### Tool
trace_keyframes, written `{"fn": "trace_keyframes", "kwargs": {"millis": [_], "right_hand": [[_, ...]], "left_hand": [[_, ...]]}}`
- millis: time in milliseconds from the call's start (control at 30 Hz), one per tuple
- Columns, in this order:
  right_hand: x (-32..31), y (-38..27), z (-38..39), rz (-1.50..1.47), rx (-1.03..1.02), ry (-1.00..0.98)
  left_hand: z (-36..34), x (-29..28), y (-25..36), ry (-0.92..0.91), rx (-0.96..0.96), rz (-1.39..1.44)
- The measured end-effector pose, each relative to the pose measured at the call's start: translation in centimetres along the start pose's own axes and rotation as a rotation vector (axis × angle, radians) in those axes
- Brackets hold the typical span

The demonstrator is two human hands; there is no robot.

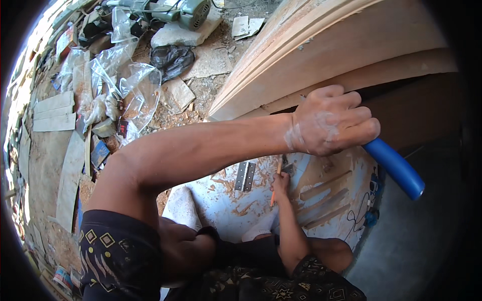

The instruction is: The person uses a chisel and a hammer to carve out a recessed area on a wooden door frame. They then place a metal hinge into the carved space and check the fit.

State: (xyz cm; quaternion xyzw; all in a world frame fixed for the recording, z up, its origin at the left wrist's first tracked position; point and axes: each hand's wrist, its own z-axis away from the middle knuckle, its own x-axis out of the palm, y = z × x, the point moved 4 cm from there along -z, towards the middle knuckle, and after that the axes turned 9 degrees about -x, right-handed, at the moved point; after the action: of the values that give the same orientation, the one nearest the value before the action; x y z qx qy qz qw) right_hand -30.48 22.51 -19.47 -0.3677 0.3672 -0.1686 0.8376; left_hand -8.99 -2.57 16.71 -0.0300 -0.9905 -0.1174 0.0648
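1. The left hand [339, 120] is a tight fist around a blue handle [395, 166]; whatever sits at the handle's other end is hidden by the fist.
2. The right hand [282, 183] grips a slim orange stick [272, 197] with the fingers folded round it; its far end is too small to tell.
3. The 2 arms cross over in the view: the left forearm reaches across from the left, so the left fist is farther right than the right hand and appears well above it, closer to the camera.
4. The 2 long axes differ. The blue handle slants from the fist down to the right, while the orange stick runs nearly straight away from the body, its far end tipped slightly right.
5. Just left of the right hand, a metal hinge [245, 176] lies spread on a pale surface [221, 205], its long axis close to the stick's. The right hand is the nearer of the 2.
6. Beyond the left fist stands a wooden panel [321, 55] with a stepped edge.
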Motion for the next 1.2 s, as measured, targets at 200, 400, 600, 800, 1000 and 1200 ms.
{"fn": "trace_keyframes", "kwargs": {"millis": [200,400,600,800,1000,1200], "right_hand": [[-5.0,-15.0,4.7,-0.557,0.071,-0.152],[-11.8,-28.0,14.4,-0.413,-0.310,-0.082],[-14.7,-36.7,24.4,-0.297,-0.673,0.020],[-15.4,-40.8,31.8,-0.147,-0.985,0.147],[-17.3,-43.5,37.0,0.069,-1.410,-0.002],[-13.7,-41.4,38.2,0.275,-1.545,0.003]], "left_hand": [[-0.8,0.2,1.3,0.002,0.018,-0.166],[1.2,1.8,2.0,0.443,-0.293,-0.219],[0.2,0.7,1.6,0.654,-0.360,-0.092],[0.3,1.3,1.0,0.700,-0.362,-0.111],[0.3,0.8,1.0,0.790,-0.375,-0.158],[0.4,0.7,1.2,0.764,-0.403,-0.198]]}}
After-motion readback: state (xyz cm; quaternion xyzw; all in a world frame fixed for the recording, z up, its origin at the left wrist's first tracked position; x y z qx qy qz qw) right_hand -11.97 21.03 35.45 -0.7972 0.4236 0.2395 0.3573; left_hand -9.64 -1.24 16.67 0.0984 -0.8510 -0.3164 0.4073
